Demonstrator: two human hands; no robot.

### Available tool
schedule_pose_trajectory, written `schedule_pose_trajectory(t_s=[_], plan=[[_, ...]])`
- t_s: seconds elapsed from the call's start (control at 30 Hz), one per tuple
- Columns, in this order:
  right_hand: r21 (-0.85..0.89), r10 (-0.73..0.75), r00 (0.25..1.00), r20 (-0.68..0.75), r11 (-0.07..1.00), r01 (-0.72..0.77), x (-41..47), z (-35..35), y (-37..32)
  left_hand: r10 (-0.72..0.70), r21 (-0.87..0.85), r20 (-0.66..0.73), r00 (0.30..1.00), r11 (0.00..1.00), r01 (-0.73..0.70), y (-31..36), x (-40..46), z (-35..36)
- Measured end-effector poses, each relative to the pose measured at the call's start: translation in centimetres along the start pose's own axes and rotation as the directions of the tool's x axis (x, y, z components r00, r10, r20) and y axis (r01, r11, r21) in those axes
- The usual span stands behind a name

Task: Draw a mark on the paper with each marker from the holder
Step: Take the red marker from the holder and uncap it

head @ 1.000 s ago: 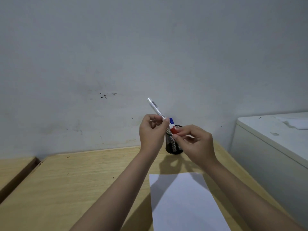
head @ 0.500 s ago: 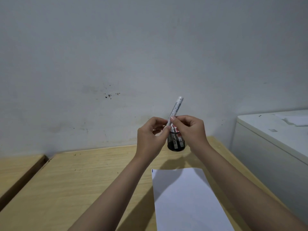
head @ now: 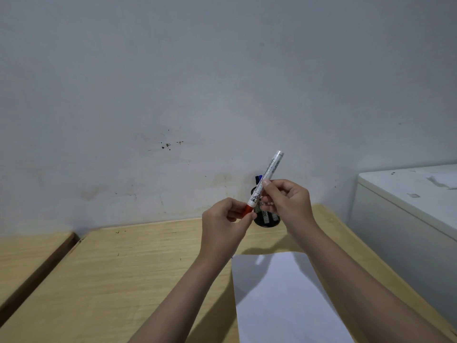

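Since 0.5 s ago both hands have spread a bit, and the marker [head: 265,183] now shows its red cap end below the white barrel, w/ the camera view shifted slightly too. Nearest me, under and between both forearms, I see the white paper [head: 284,300] flat on the wooden desk [head: 123,280], its top edge just below the wrists; can't make out any mark on it except maybe a tiny dark speck at the top left corner. Up from there, my left hand [head: 223,225] is curled, thumb and fingertips pinched on the red cap at the marker's lower end. Right hand [head: 286,201] sits up and to the right of it, fingers closed round the barrel's middle, index tip on top. Marker is tilted, red end low-left, white tail end sticking out up-right past the right hand, held in the air above the desk. Behind the hands, mostly hidden between them, is the black mesh holder [head: 268,217] on the desk; a blue-tipped marker [head: 259,178] pokes up from it just beyond the right index finger. Farthest back: grey wall [head: 197,82]. Off to the right of the right arm, a white cabinet [head: 408,214].
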State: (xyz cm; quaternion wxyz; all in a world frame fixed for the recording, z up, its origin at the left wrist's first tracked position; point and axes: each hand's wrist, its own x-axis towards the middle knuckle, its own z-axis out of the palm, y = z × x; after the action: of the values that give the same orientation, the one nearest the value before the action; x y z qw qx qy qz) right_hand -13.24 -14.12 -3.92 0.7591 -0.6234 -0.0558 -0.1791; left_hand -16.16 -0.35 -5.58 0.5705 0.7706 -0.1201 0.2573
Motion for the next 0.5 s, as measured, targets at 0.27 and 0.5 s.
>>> schedule_pose_trajectory(t_s=[0.27,0.5], plan=[[-0.149,-0.044,0.991,0.129,0.987,0.063,-0.2,0.3,0.5,-0.052,-0.074,0.009,0.999,0.996,0.052,-0.8,-0.2,0.0],[-0.098,-0.034,0.996,0.08,0.994,0.042,0.0,0.7,2.0,-0.112,-0.191,0.095,0.989,0.973,0.128,-2.0,0.9,-0.6]])
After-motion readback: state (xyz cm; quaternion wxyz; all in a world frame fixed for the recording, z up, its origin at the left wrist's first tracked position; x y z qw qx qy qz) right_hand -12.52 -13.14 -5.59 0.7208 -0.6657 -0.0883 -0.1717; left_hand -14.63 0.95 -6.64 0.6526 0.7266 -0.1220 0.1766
